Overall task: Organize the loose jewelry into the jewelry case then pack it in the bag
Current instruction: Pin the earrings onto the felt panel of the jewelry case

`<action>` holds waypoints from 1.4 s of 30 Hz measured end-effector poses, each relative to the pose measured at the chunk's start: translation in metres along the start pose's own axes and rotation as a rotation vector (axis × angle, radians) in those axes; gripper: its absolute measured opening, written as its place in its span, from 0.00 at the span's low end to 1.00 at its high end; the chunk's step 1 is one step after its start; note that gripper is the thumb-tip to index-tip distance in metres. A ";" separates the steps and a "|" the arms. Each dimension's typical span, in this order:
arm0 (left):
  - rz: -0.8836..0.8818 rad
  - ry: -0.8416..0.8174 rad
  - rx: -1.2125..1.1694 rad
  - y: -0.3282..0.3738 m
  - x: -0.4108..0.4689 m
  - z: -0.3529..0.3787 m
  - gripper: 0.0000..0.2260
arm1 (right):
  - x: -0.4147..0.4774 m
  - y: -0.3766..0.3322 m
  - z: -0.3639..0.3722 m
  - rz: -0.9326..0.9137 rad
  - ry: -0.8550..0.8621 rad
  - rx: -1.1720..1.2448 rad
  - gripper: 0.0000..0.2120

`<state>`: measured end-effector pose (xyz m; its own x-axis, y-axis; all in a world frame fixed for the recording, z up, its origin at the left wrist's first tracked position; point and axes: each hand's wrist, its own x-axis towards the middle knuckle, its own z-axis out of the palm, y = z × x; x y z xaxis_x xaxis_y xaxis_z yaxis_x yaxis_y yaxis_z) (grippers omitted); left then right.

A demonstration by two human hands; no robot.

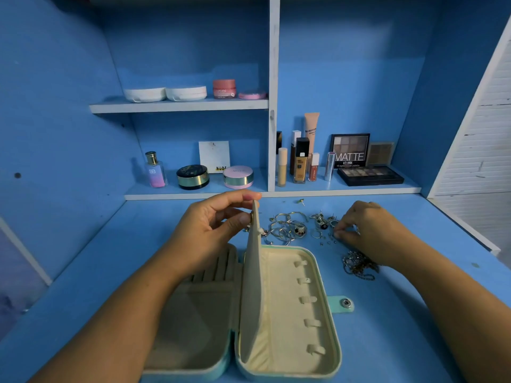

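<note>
A mint jewelry case [329,313] lies open on the blue desk, cream inside. Its middle flap [252,286] stands upright, pinched at the top edge by my left hand [213,230]. Beyond the case lie loose hoop earrings and rings [289,226], small studs and earring backs [326,239], one stud [301,201] farther back, and a heap of chains [358,265] at the right. My right hand [365,228] is down among the small studs, its fingertips pinched together on a tiny piece that I cannot make out. No bag is in view.
A snap tab [344,303] juts from the case's right side. Shelves at the back hold compacts [237,176], a perfume bottle [156,170], foundation bottles [300,161] and eyeshadow palettes [370,175]. A white slatted panel [481,145] stands on the right.
</note>
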<state>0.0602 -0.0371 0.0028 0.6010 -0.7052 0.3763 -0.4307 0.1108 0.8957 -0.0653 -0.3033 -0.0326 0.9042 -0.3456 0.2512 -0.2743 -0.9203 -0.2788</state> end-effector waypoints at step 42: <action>0.009 -0.073 0.039 -0.003 0.004 -0.004 0.13 | -0.018 -0.141 0.013 0.044 0.165 1.357 0.08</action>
<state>0.0665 -0.0379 0.0023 0.5467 -0.7536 0.3650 -0.4630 0.0911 0.8817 -0.0383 -0.1650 -0.0099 0.8276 -0.4756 0.2982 0.3185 -0.0396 -0.9471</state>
